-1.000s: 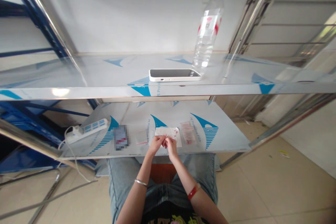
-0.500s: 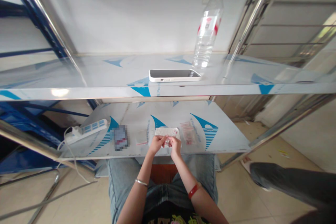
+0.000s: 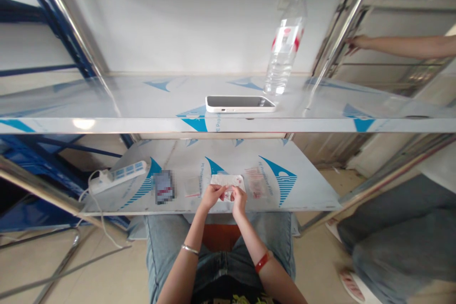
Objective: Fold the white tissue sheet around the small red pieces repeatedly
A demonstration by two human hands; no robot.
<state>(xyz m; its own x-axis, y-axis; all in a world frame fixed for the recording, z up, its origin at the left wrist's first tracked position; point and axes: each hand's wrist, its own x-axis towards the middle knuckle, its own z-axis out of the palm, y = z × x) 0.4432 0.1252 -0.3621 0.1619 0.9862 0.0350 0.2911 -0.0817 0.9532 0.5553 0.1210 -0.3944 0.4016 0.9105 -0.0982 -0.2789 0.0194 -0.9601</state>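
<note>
My left hand [image 3: 213,194] and my right hand [image 3: 238,197] come together over a white sheet or pad [image 3: 228,180] at the front of the lower shelf. The fingers of both are bent in a pinch, tips close to each other. Whatever sits between them is too small to make out. Just right of the pad lies a clear plastic bag [image 3: 257,183] with thin reddish pieces in it. To the left is another clear bag [image 3: 193,186] with a reddish line along its lower edge.
A blurred-out device [image 3: 164,187] and a white power strip [image 3: 119,175] lie on the lower shelf's left. The upper shelf [image 3: 142,124] holds a phone [image 3: 240,104] and a water bottle [image 3: 286,40]. At right, another person's arm [image 3: 402,46] reaches toward the frame; their legs [image 3: 399,228] stand below.
My fingertips have drawn slightly apart over the pad. At right, another person's arm has come into view, and more of their legs and feet now shows. The view has shifted slightly.
</note>
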